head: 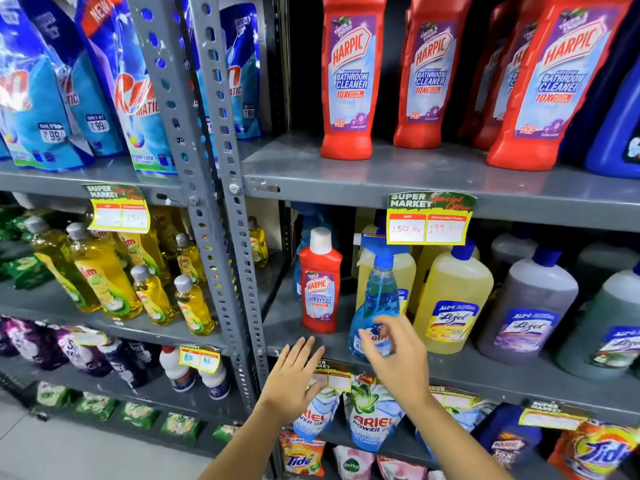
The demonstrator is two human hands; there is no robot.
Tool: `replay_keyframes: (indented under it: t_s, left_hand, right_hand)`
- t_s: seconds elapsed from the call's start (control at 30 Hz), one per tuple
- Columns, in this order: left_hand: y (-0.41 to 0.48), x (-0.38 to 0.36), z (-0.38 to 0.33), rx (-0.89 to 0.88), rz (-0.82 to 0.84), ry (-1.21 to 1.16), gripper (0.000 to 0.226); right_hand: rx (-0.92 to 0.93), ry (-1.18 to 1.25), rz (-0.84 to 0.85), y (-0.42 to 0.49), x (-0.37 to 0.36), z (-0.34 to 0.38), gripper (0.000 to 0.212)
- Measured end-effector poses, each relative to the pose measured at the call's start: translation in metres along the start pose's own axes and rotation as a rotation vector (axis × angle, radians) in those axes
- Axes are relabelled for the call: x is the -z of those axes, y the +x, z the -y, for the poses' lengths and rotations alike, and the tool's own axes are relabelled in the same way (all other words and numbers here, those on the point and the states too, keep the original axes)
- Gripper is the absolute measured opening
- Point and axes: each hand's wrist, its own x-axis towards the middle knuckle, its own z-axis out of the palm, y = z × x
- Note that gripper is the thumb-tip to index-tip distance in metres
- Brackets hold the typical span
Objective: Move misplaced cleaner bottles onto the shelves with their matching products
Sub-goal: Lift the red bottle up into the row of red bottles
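Setting: a shop, the household-cleaning aisle of a supermarket. Evidence: grey slotted-steel shelving (207, 140) in several tiers, each stocked with many copies of one product. Top tier holds blue detergent pouches (38, 98) printed with a price, and a row of red bathroom cleaner bottles (349, 74). Middle tier holds yellow dish liquid bottles (104, 271) and large floor cleaner jugs (453, 296) (yellow, purple, green). Lower tiers hold washing powder packs (370, 417). Shelf edges carry printed price tags (429, 218) headed "Super Market Special Offer", with handwritten figures for regular and discounted prices.
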Motion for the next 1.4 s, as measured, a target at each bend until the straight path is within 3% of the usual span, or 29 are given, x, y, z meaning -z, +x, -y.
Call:
replay_keyframes:
  t_s: [0.07, 0.17, 0.3, 0.37, 0.43, 0.6, 0.87, 1.1, 1.27, 1.4]
  left_hand:
    - [0.000, -0.003, -0.001, 0.026, 0.037, -0.005, 0.065]
    - [0.001, -0.004, -0.006, 0.070, 0.063, 0.036, 0.065]
    - [0.002, -0.004, -0.008, 0.080, 0.080, 0.097, 0.065]
    - [0.001, -0.004, -0.006, 0.064, 0.086, 0.115, 0.065]
    - [0.001, -0.003, -0.003, 0.045, 0.084, 0.123, 0.066]
    - [0.001, -0.002, 0.000, 0.019, 0.064, 0.113, 0.069]
    - [0.000, -0.005, 0.000, 0.012, 0.099, 0.143, 0.076]
    - [0.000, 0.007, -0.003, 0.024, 0.143, 0.164, 0.076]
    - [0.018, 0.072, -0.021, -0.071, -0.145, -0.024, 0.066]
    - [0.039, 0.168, -0.044, -0.197, -0.532, -0.097, 0.053]
  right_hand:
    - [0.124, -0.084, 0.101, 0.006, -0.013, 0.022, 0.026]
    - [0.082, -0.188, 0.291, 0.022, -0.042, 0.045, 0.052]
    - [-0.310, -0.079, 0.344, 0.035, -0.085, 0.053, 0.095]
    - [-0.524, 0.039, 0.368, 0.042, -0.101, 0.048, 0.106]
    - [-0.650, 0.122, 0.343, 0.050, -0.110, 0.041, 0.104]
    - [-0.668, 0.052, 0.297, 0.066, -0.116, 0.027, 0.061]
    - [-0.496, 0.002, 0.276, 0.049, -0.109, 0.034, 0.044]
    - [-0.155, 0.240, 0.216, 0.042, -0.034, 0.076, 0.050]
    - [0.033, 0.449, 0.070, 0.074, 0.052, 0.128, 0.042]
    - [0.173, 0.489, -0.060, 0.129, 0.116, 0.162, 0.039]
